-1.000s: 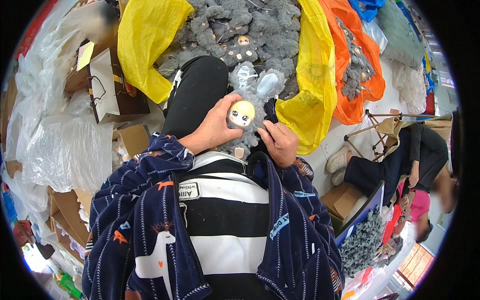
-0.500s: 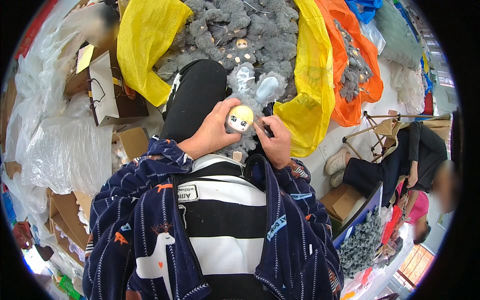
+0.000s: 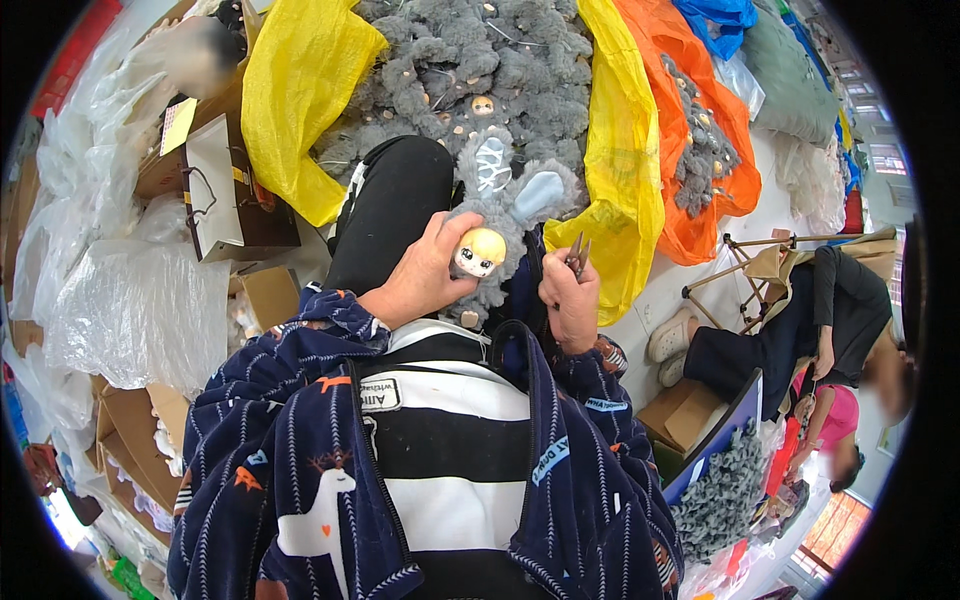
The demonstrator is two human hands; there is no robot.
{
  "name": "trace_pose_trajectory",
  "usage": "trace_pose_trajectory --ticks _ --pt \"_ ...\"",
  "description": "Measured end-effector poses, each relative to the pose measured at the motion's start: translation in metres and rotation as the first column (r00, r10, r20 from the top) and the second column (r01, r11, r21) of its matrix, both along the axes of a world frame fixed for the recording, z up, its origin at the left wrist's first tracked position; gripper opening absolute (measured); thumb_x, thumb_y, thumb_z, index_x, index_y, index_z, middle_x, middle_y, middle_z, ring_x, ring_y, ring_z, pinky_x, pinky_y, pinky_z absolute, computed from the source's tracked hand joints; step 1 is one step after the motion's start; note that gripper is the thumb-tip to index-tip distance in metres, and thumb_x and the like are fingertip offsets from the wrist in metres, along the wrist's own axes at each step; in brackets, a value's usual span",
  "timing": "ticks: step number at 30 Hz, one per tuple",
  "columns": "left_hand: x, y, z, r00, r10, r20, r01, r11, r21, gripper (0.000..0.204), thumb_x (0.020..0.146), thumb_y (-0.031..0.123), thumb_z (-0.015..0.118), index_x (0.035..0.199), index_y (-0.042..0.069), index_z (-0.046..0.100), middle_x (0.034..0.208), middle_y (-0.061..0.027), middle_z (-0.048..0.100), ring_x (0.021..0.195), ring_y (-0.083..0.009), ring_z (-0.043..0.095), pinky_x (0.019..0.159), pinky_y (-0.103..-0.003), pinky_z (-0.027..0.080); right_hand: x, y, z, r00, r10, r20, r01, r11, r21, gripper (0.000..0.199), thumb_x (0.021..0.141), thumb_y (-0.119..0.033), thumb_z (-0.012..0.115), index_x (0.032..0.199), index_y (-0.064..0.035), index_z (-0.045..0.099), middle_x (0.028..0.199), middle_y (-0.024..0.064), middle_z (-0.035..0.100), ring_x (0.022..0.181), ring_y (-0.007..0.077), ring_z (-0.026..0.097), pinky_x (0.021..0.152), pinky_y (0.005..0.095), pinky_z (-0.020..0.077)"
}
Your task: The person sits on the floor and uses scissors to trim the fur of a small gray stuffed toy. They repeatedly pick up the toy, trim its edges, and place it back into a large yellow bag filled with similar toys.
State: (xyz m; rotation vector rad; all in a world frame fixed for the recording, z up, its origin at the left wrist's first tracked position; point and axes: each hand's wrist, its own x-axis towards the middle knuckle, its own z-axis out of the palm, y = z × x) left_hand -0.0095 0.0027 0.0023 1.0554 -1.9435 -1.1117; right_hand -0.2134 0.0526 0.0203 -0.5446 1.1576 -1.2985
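Note:
My left hand (image 3: 418, 276) is closed around a grey plush doll (image 3: 507, 222) with long ears, light blue inside. White lacing shows on one ear. The doll's round face (image 3: 481, 256) has yellow hair and peeks out between thumb and fingers. To the right, apart from the doll, my right hand (image 3: 570, 308) grips small scissors (image 3: 579, 250); their two pointed metal blades stick up slightly spread, while the handles are hidden in the fist. Beyond my knees, a big yellow sack (image 3: 622, 170) holds a heap of similar grey plush dolls (image 3: 470, 70).
An orange bag (image 3: 700, 190) with more grey plush stands right of the yellow sack. On the left are a paper bag (image 3: 215, 200), clear plastic sheeting (image 3: 135, 310) and cardboard boxes (image 3: 270, 290). A seated person (image 3: 790, 320) is at the right, near a folding stool frame (image 3: 745, 280).
My right hand has pulled back from the doll, to the right and slightly nearer, and the scissor blades now show. The doll has tilted a little in my left hand.

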Motion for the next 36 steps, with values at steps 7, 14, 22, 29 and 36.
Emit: trace_pose_trajectory --ticks 7,14,22,29,36 --pt "-0.001 0.001 0.0 1.0 0.015 -0.001 -0.015 1.0 -0.02 0.076 0.062 0.005 0.071 0.127 0.01 0.032 0.108 -0.0184 0.043 0.094 -0.0372 0.053 0.078 -0.038 0.048 0.013 -0.001 0.006 0.569 -0.027 -0.822 -0.29 0.929 -0.231 0.015 0.075 -0.004 0.067 0.087 0.0019 0.06 0.078 0.0086 0.059 0.068 0.017 0.057 0.062 0.0262 0.045" --pt "-0.002 0.001 0.003 1.0 0.003 0.007 -0.003 0.999 -0.043 0.078 0.062 0.005 0.07 0.129 0.01 0.03 0.109 -0.0185 0.043 0.093 -0.0377 0.053 0.077 -0.038 0.048 0.021 -0.005 -0.002 0.615 0.076 -0.785 -0.275 0.954 -0.122 0.007 0.077 -0.006 0.062 0.076 0.0 0.059 0.066 -0.0005 0.053 0.055 0.0087 0.048 0.052 0.021 0.0373" --pt "-0.002 0.001 0.002 0.999 0.004 0.045 -0.003 0.999 -0.042 0.077 0.062 0.005 0.07 0.128 0.01 0.031 0.11 -0.0187 0.043 0.093 -0.0377 0.053 0.077 -0.038 0.048 0.007 0.0 -0.006 0.934 0.127 -0.335 -0.113 0.992 0.06 0.007 0.08 -0.008 0.061 0.082 -0.0015 0.059 0.074 -0.0055 0.055 0.067 0.0016 0.048 0.06 0.0171 0.0389" --pt "-0.002 0.0 0.003 0.999 0.032 0.016 -0.032 0.999 0.022 0.079 0.062 0.006 0.07 0.13 0.009 0.03 0.112 -0.019 0.043 0.1 -0.0371 0.051 0.084 -0.037 0.045 -0.002 0.009 -0.006 0.482 -0.012 -0.876 -0.351 0.914 -0.205 0.024 0.076 -0.01 0.066 0.097 0.0009 0.061 0.078 0.0105 0.059 0.065 0.0199 0.057 0.06 0.0257 0.0447" --pt "-0.002 -0.001 0.003 0.999 0.042 0.007 -0.042 0.999 0.004 0.078 0.062 0.007 0.071 0.13 0.008 0.031 0.114 -0.0192 0.044 0.103 -0.0364 0.049 0.086 -0.036 0.044 0.001 0.006 -0.009 0.365 -0.071 -0.928 -0.391 0.893 -0.222 0.02 0.077 -0.012 0.067 0.094 -0.0018 0.062 0.074 0.0115 0.058 0.062 0.0246 0.057 0.055 0.0298 0.0445"
